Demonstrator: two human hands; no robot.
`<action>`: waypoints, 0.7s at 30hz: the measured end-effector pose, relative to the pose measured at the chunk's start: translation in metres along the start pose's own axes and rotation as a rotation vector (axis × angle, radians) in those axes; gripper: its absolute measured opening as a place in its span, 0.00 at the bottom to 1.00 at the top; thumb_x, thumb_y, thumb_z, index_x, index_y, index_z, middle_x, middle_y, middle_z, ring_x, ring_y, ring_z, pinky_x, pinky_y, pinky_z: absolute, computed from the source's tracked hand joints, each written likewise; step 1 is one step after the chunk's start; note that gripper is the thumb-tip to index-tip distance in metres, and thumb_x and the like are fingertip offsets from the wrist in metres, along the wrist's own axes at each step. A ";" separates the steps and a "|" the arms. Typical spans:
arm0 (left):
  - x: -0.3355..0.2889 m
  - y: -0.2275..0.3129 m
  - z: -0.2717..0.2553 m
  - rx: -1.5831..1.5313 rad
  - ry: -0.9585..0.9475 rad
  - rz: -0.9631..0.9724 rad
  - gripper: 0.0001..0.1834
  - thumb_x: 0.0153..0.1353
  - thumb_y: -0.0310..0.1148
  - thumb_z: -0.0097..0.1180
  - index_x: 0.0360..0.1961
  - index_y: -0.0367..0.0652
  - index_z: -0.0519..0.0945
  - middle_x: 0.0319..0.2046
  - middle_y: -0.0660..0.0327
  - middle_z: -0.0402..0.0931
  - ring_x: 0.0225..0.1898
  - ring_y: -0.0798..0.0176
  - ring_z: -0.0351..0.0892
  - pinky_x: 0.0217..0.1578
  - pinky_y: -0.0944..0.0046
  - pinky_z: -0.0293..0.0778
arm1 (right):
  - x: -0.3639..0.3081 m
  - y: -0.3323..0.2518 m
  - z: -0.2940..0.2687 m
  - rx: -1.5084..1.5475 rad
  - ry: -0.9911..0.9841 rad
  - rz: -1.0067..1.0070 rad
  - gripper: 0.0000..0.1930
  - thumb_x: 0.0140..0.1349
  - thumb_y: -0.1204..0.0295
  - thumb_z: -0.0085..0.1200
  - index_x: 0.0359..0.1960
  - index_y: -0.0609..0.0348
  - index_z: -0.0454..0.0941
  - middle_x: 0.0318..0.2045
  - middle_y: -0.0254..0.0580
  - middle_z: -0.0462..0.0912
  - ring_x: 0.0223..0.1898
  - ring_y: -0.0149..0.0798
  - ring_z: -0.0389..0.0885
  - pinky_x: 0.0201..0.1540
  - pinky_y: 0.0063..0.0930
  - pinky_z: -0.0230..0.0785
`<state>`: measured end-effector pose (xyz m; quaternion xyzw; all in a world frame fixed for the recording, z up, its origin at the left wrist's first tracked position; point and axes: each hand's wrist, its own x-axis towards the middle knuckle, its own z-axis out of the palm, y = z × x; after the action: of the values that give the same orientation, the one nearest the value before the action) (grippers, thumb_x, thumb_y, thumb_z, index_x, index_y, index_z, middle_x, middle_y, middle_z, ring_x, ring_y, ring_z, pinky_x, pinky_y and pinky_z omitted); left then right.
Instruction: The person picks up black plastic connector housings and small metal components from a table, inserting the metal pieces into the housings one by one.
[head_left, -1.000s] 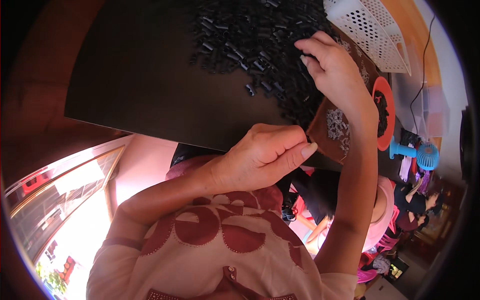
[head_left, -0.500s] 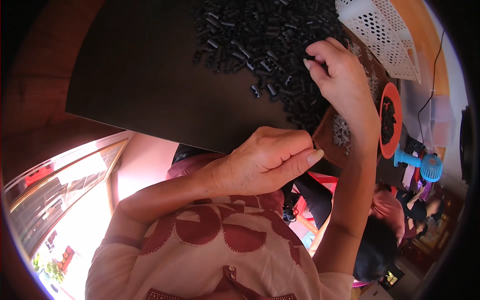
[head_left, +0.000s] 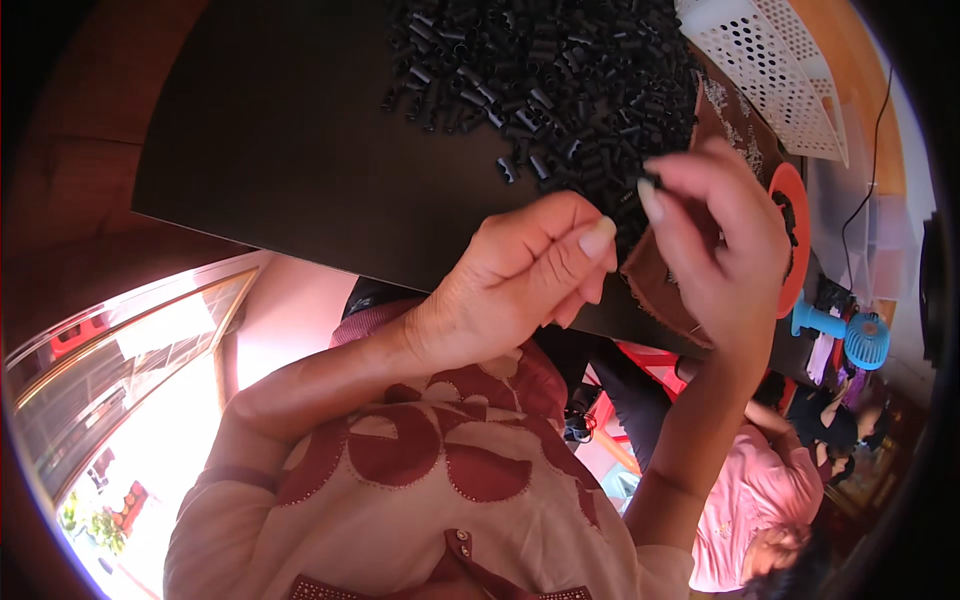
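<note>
Drawn back from the heap since the earlier frame, the person's right hand (head_left: 735, 245), partly open, pinches one small black piece (head_left: 651, 180) between thumb and forefinger, near the left hand (head_left: 530, 265). That one is curled closed, its contents hidden. One heap of short black plastic tubes (head_left: 560, 90), too many to count, covers the dark flat surface (head_left: 290, 150) beyond; one round orange-red bowl (head_left: 790, 180) stands right.
</note>
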<state>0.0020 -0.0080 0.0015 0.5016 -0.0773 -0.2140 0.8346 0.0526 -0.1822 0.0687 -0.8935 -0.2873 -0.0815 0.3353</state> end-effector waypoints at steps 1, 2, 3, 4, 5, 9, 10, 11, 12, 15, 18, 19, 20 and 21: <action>0.001 0.001 0.000 0.002 0.001 -0.002 0.17 0.72 0.41 0.40 0.37 0.38 0.74 0.23 0.66 0.72 0.22 0.74 0.69 0.24 0.73 0.66 | -0.006 -0.005 -0.001 0.002 0.001 0.001 0.08 0.51 0.83 0.59 0.32 0.62 0.76 0.23 0.38 0.72 0.20 0.33 0.71 0.21 0.22 0.61; 0.001 0.001 -0.001 -0.037 -0.006 -0.021 0.19 0.73 0.44 0.38 0.38 0.39 0.73 0.24 0.64 0.73 0.23 0.73 0.69 0.24 0.73 0.66 | -0.011 -0.009 -0.002 0.057 -0.007 -0.020 0.08 0.51 0.84 0.58 0.34 0.64 0.77 0.25 0.37 0.72 0.22 0.29 0.69 0.23 0.20 0.59; 0.002 0.002 0.000 -0.077 -0.017 -0.039 0.21 0.73 0.46 0.36 0.38 0.39 0.73 0.25 0.63 0.73 0.24 0.73 0.69 0.25 0.73 0.66 | -0.016 -0.014 -0.003 0.107 -0.013 -0.039 0.08 0.52 0.86 0.56 0.35 0.65 0.78 0.26 0.36 0.72 0.24 0.25 0.68 0.24 0.17 0.58; 0.001 0.003 0.001 -0.053 -0.039 -0.036 0.23 0.73 0.47 0.34 0.37 0.39 0.73 0.24 0.63 0.73 0.24 0.74 0.69 0.25 0.72 0.66 | -0.021 -0.019 0.000 0.203 -0.019 0.028 0.09 0.52 0.86 0.56 0.36 0.67 0.78 0.27 0.38 0.73 0.23 0.25 0.68 0.24 0.16 0.58; 0.001 0.003 0.000 -0.051 -0.041 -0.035 0.23 0.73 0.47 0.34 0.37 0.39 0.73 0.24 0.63 0.73 0.24 0.74 0.69 0.25 0.72 0.66 | -0.020 -0.017 0.000 0.157 -0.046 -0.084 0.09 0.52 0.86 0.56 0.36 0.67 0.77 0.28 0.38 0.73 0.22 0.24 0.68 0.23 0.16 0.59; 0.000 0.001 -0.006 -0.002 -0.115 0.011 0.21 0.73 0.46 0.35 0.35 0.39 0.72 0.23 0.63 0.72 0.23 0.74 0.67 0.23 0.73 0.64 | -0.027 -0.017 0.011 0.226 0.018 -0.040 0.11 0.47 0.84 0.60 0.34 0.64 0.77 0.24 0.41 0.73 0.19 0.36 0.71 0.21 0.25 0.63; -0.001 0.002 -0.007 0.001 -0.126 0.015 0.20 0.73 0.45 0.36 0.34 0.40 0.72 0.23 0.63 0.72 0.22 0.75 0.66 0.23 0.73 0.63 | -0.025 -0.018 0.007 0.247 -0.049 0.013 0.10 0.49 0.83 0.59 0.34 0.64 0.77 0.24 0.41 0.73 0.20 0.35 0.71 0.22 0.25 0.63; -0.001 0.001 -0.007 0.002 -0.124 0.020 0.20 0.73 0.45 0.36 0.34 0.40 0.72 0.23 0.63 0.72 0.22 0.75 0.66 0.23 0.73 0.63 | -0.024 -0.017 0.002 0.267 -0.117 0.066 0.09 0.50 0.82 0.59 0.35 0.64 0.77 0.25 0.41 0.73 0.21 0.35 0.72 0.24 0.24 0.64; -0.002 -0.001 -0.005 -0.032 -0.114 0.021 0.19 0.73 0.43 0.37 0.33 0.40 0.72 0.23 0.63 0.72 0.22 0.75 0.65 0.23 0.74 0.63 | -0.022 -0.012 0.000 0.264 -0.115 0.061 0.09 0.50 0.82 0.59 0.35 0.64 0.77 0.25 0.41 0.73 0.21 0.35 0.72 0.24 0.24 0.64; -0.003 -0.001 -0.004 -0.048 -0.110 0.038 0.17 0.73 0.41 0.39 0.32 0.40 0.72 0.23 0.64 0.72 0.22 0.76 0.64 0.23 0.75 0.62 | -0.001 0.009 -0.009 0.092 -0.090 0.149 0.05 0.59 0.79 0.53 0.36 0.64 0.77 0.27 0.42 0.74 0.28 0.38 0.74 0.32 0.28 0.66; -0.005 -0.002 -0.002 -0.010 -0.108 0.051 0.15 0.72 0.39 0.42 0.33 0.40 0.72 0.23 0.64 0.71 0.22 0.77 0.64 0.23 0.75 0.62 | 0.020 0.049 -0.001 -0.151 0.006 0.024 0.04 0.59 0.77 0.52 0.36 0.62 0.77 0.29 0.46 0.76 0.31 0.48 0.77 0.34 0.34 0.68; -0.005 -0.003 -0.002 0.005 -0.110 0.047 0.14 0.72 0.39 0.43 0.33 0.40 0.72 0.23 0.65 0.71 0.22 0.77 0.64 0.23 0.76 0.61 | 0.026 0.060 -0.001 -0.182 0.018 0.016 0.05 0.59 0.76 0.52 0.36 0.60 0.77 0.30 0.48 0.76 0.32 0.51 0.77 0.35 0.37 0.69; -0.005 -0.002 -0.001 0.005 -0.118 0.046 0.14 0.72 0.39 0.43 0.33 0.40 0.72 0.23 0.65 0.71 0.22 0.77 0.64 0.23 0.76 0.61 | 0.031 0.074 -0.001 -0.304 0.000 -0.018 0.07 0.60 0.75 0.51 0.38 0.57 0.77 0.32 0.45 0.76 0.34 0.51 0.78 0.36 0.39 0.70; -0.004 -0.003 0.000 0.008 -0.109 0.046 0.14 0.71 0.39 0.44 0.34 0.40 0.73 0.23 0.65 0.71 0.22 0.77 0.65 0.23 0.76 0.62 | 0.035 0.082 0.003 -0.306 0.002 -0.011 0.07 0.60 0.75 0.51 0.38 0.57 0.77 0.32 0.45 0.76 0.34 0.51 0.78 0.36 0.39 0.70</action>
<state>-0.0027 -0.0074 -0.0007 0.4908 -0.1352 -0.2213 0.8318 0.1272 -0.2144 0.0332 -0.9326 -0.2759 -0.1272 0.1949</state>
